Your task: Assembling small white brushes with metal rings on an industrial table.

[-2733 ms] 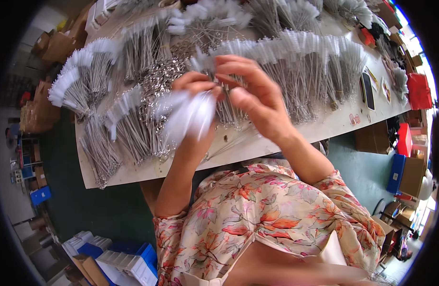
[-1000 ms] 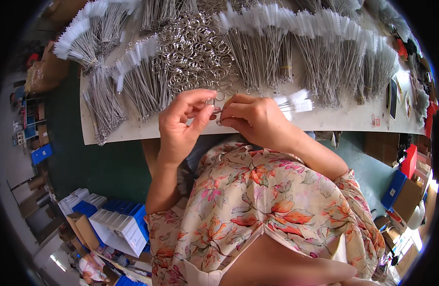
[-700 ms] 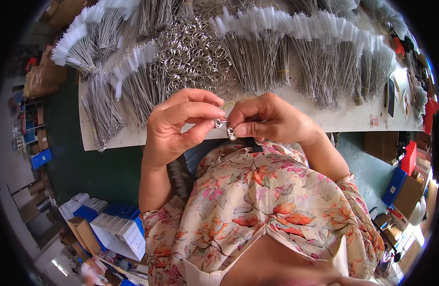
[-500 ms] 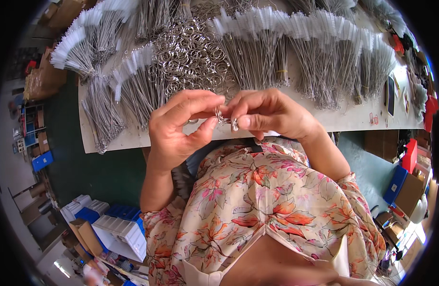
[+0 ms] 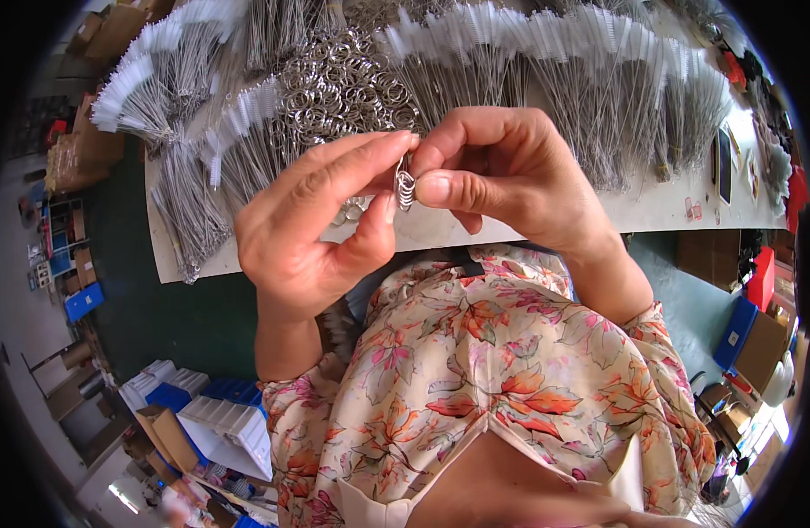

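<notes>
In the head view, the small stack of wire loops (image 5: 406, 192) had just come up and farther from your floral blouse (image 5: 475, 343), so it stood between your two hands in front of the bench (image 5: 598, 217) edge. Half a second earlier it had lain lower and nearer you.

Your right hand's (image 5: 515, 180) grip was closed on the loops, thumb against their right side and forefinger just above. Your left hand (image 5: 299, 224) had turned more open-sided: its forefinger reached the top of the stack and its thumb stood low beside it, but whether that grip pinched any metal could not be told. Some loose metal rings (image 5: 348, 211) showed between that hand and the bench.

The white bristle heads that had stuck out to the right of your right hand a second before were no longer in sight there. I judge that this shift put the work wholly at your fingertips, and that it was not yet finished.

The ring pile (image 5: 343, 88) lay on the far side, with bundled brushes (image 5: 189, 211) to its left and more standing rows of brushes (image 5: 590, 106) to its right, all much as before.
</notes>
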`<state>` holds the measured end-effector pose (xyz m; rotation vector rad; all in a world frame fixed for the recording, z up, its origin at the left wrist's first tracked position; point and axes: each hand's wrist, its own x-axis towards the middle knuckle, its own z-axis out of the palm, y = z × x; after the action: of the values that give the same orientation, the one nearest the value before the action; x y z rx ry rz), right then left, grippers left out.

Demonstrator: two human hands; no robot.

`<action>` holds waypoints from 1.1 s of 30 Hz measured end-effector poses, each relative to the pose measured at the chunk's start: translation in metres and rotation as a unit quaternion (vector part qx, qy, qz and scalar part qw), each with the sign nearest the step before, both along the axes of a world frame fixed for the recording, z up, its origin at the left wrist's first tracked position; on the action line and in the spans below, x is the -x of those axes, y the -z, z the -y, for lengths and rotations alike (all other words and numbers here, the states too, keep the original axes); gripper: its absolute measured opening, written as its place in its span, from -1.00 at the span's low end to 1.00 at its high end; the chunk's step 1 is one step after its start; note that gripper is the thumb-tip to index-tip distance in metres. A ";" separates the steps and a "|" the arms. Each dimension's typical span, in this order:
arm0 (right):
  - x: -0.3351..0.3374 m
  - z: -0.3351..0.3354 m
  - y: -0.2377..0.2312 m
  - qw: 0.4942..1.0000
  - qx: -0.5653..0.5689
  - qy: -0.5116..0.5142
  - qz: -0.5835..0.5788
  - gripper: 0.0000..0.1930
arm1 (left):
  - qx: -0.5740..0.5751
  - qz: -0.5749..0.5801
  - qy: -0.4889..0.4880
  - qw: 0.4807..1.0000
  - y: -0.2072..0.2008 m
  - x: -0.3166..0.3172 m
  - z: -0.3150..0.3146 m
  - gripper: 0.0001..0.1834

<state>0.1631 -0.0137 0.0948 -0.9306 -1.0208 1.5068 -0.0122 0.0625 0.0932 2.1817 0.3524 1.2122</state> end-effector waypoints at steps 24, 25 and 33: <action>0.005 -0.008 0.013 1.000 0.002 0.025 -0.016 -0.87 | 0.449 -0.086 0.056 0.888 -0.013 0.013 -0.006 -0.86; 0.007 -0.008 0.014 1.000 0.000 0.021 -0.015 -0.87 | 0.538 -0.022 0.106 0.836 -0.009 0.015 -0.011 -0.84; 0.011 -0.009 0.017 1.000 -0.001 -0.004 -0.020 -0.85 | 0.105 -0.127 -0.014 0.986 -0.009 0.020 -0.006 -0.84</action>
<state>0.1517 -0.0048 0.0780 -0.8935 -0.9974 1.5248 -0.0325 0.0685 0.1020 2.1529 0.5915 0.8675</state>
